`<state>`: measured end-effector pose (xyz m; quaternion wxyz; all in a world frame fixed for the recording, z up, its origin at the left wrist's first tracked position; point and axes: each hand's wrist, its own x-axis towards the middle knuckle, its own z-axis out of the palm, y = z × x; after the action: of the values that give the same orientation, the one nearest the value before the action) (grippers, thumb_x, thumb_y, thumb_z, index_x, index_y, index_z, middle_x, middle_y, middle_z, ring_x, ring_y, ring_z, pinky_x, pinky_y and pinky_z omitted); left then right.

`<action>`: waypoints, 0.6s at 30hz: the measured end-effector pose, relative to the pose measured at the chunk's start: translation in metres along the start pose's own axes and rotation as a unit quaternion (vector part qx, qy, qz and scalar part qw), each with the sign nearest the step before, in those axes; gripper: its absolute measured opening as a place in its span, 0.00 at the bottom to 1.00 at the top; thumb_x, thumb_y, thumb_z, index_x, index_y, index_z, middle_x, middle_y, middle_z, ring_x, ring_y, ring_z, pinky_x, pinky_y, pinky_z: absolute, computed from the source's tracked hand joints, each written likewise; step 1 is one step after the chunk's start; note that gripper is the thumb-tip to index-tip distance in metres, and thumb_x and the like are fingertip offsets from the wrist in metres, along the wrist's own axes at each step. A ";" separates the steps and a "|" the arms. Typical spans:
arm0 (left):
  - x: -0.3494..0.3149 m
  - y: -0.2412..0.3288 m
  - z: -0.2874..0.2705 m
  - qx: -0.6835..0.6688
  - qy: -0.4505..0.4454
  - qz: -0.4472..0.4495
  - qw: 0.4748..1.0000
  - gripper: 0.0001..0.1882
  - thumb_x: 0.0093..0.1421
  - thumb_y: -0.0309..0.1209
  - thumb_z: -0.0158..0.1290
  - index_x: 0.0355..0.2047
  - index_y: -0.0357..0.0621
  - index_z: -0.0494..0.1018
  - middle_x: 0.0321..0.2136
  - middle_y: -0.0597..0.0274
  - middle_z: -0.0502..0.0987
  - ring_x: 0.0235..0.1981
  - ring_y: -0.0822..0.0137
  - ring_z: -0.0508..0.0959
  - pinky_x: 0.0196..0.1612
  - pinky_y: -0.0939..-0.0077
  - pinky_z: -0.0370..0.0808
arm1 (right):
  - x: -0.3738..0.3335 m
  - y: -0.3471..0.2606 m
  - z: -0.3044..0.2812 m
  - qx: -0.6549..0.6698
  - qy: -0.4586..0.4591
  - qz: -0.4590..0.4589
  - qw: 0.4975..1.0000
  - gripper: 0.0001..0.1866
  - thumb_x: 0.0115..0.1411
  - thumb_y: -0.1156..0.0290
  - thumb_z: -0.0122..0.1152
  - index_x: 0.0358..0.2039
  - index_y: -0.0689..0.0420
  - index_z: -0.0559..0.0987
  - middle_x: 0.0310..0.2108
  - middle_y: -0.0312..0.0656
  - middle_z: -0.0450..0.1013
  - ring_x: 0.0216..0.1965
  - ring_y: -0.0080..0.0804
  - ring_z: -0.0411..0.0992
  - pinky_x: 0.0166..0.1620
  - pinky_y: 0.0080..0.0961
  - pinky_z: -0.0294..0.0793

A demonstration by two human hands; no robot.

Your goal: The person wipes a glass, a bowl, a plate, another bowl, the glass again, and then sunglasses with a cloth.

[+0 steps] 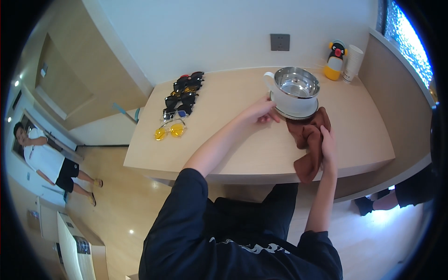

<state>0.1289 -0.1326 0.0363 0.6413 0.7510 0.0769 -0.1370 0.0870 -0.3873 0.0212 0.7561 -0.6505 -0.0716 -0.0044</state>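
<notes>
Pale tabletop (224, 156) ahead: one white bowl (295, 99) sits on one white plate (298, 115). I have my left hand (261, 112) at the plate's rim, grip unclear; my right hand (328, 145) clutches one brown cloth (308, 166). Tugging the cloth, bunched against the plate, could tip the bowl. Beyond: one penguin toy (335, 61), one yellow-lensed pair of glasses (171, 131), more dark sunglasses (182, 99), overlapping past counting.

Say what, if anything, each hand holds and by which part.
The right hand holds the brown cloth by its right side. The left hand is at the left edge of the plate under the bowl; whether it grips cannot be told.
</notes>
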 end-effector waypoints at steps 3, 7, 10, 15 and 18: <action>0.003 0.002 -0.003 -0.028 -0.027 0.013 0.999 0.19 0.62 0.34 0.37 0.52 0.40 0.56 0.25 0.48 0.78 0.09 0.77 0.65 0.10 0.86 0.59 | 0.034 -0.003 0.012 0.022 -0.107 0.003 0.994 0.25 0.62 0.74 0.36 0.60 0.62 0.58 0.56 0.48 0.61 0.56 0.35 0.61 0.58 0.25 0.57; 0.004 0.007 0.005 -0.022 0.016 0.033 0.999 0.18 0.61 0.32 0.35 0.51 0.42 0.56 0.25 0.49 0.78 0.10 0.76 0.67 0.10 0.87 0.60 | 0.073 0.028 0.010 -0.042 -0.111 0.018 0.993 0.25 0.62 0.73 0.37 0.60 0.63 0.58 0.56 0.48 0.62 0.55 0.33 0.62 0.56 0.24 0.59; 0.000 0.007 -0.001 -0.018 0.059 0.019 0.998 0.17 0.62 0.33 0.35 0.50 0.42 0.57 0.24 0.50 0.78 0.10 0.75 0.69 0.11 0.86 0.62 | 0.083 0.026 0.026 -0.059 -0.112 0.023 0.992 0.25 0.61 0.73 0.38 0.60 0.62 0.58 0.54 0.47 0.63 0.53 0.32 0.63 0.55 0.24 0.61; 0.003 -0.009 -0.042 -0.046 0.110 0.019 0.993 0.16 0.64 0.35 0.34 0.49 0.41 0.58 0.22 0.53 0.77 0.12 0.74 0.71 0.12 0.85 0.67 | 0.112 0.029 0.071 -0.076 -0.138 0.040 0.987 0.25 0.61 0.72 0.40 0.60 0.61 0.58 0.51 0.46 0.65 0.50 0.32 0.65 0.53 0.24 0.64; 0.001 -0.027 -0.072 -0.076 0.162 0.007 0.984 0.16 0.65 0.36 0.33 0.48 0.39 0.58 0.22 0.53 0.76 0.14 0.72 0.73 0.15 0.82 0.72 | 0.117 0.034 0.118 0.008 -0.152 0.063 0.986 0.25 0.61 0.71 0.41 0.59 0.60 0.59 0.48 0.44 0.67 0.48 0.31 0.66 0.52 0.23 0.64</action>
<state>0.1300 -0.0572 0.0202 0.6762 0.7132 0.1847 -0.0030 0.1936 -0.2563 0.0183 0.7406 -0.6405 -0.1447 0.1427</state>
